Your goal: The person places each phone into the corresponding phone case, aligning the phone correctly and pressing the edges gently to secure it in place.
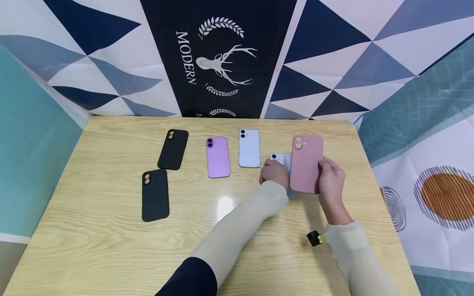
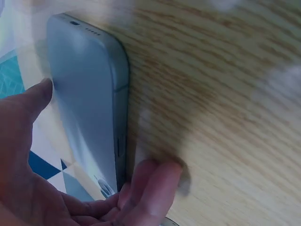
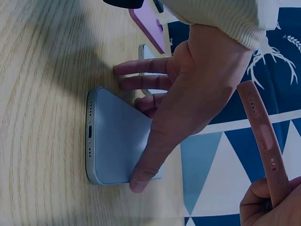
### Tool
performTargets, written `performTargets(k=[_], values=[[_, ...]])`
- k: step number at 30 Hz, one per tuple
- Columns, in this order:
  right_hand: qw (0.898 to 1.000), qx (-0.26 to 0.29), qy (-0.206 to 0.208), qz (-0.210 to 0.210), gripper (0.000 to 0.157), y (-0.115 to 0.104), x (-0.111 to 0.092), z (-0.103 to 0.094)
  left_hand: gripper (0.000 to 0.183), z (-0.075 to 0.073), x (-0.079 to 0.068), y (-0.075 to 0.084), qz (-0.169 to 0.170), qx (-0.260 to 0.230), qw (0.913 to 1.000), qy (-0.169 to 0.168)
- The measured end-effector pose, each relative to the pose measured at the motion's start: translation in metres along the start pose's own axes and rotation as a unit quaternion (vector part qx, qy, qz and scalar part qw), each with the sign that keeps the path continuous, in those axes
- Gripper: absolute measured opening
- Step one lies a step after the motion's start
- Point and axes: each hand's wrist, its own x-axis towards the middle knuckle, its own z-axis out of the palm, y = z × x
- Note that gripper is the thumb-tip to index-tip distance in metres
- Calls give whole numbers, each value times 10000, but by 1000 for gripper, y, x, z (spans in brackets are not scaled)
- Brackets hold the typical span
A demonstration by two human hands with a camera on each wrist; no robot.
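Observation:
My left hand (image 1: pixel 275 173) reaches over a pale blue phone (image 1: pixel 284 159) on the table, covering much of its back. In the left wrist view, the thumb (image 2: pixel 43 94) touches one long edge of the phone (image 2: pixel 84 84) and the other fingers bend in at the opposite side, so the hand grips across it. The right wrist view shows the phone's port end (image 3: pixel 90 132) close to the tabletop. My right hand (image 1: pixel 332 181) holds up a pink phone case (image 1: pixel 306 164) by its right edge, just right of that phone. The case's camera cutouts are at its upper left.
Left of the hands lie a white phone (image 1: pixel 249 148) and a purple phone (image 1: pixel 218 157). Farther left are two black phone cases (image 1: pixel 173 149), one nearer the front. A patterned cloth (image 1: pixel 314 61) hangs behind the wooden table (image 1: pixel 92 246).

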Motion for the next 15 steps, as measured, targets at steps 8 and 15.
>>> performTargets(k=[8, 15], values=[[10000, -36, -5, -17, 31, 1, 1, -3, 37, -1, -4, 5, -42, 101, 9999, 37], [9997, 134, 140, 129, 31, 1, 3, -4, 32, 3, -9, -1, -643, -1593, 9842, 421]])
